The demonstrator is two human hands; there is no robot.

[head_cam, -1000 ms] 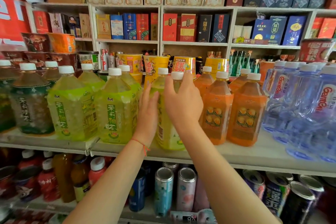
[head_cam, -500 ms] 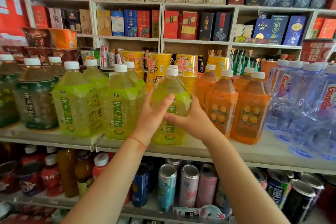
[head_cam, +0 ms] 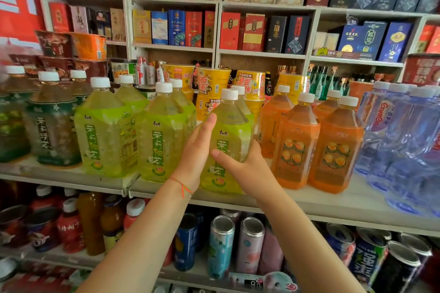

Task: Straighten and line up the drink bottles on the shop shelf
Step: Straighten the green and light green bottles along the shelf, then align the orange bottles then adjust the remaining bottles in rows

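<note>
A yellow-green tea bottle (head_cam: 232, 126) with a white cap stands upright at the front of the white shelf (head_cam: 333, 204), label facing me. My left hand (head_cam: 197, 150) lies flat against its left side, fingers pointing up. My right hand (head_cam: 247, 169) wraps its lower right side, thumb across the label. Two matching green tea bottles (head_cam: 107, 131) (head_cam: 162, 135) stand to its left, with more behind. Orange drink bottles (head_cam: 295, 143) (head_cam: 335, 150) stand close on its right.
Dark green tea bottles (head_cam: 52, 126) fill the shelf's left end and clear water bottles (head_cam: 404, 140) its right end. Yellow noodle cups (head_cam: 212, 88) sit behind the row. Cans (head_cam: 220, 245) and small bottles (head_cam: 71, 228) fill the shelf below. Boxed goods line the wall shelves above.
The bottle has turned so its label faces front. My right hand dropped from the bottle's neck to its lower right side; my left hand stays flat on the left side.
</note>
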